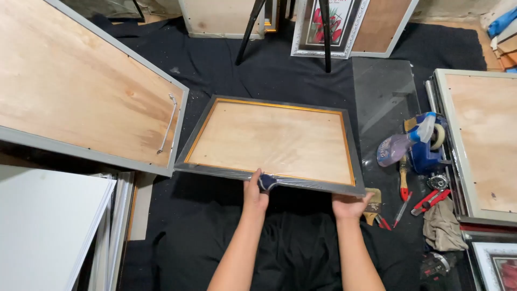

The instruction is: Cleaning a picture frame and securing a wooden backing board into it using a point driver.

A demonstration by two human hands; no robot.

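Head view: a framed red-flower print [329, 24] leans at the far wall. The left hand [254, 192] presses a dark cloth [266, 182] to the near edge of a grey, gold-lined frame [271, 143] (plywood back up, film-wrapped) on the black floor mat [280, 70]. The right hand [349, 205] grips the frame's near right corner. A spray bottle [397, 146] lies beside it.
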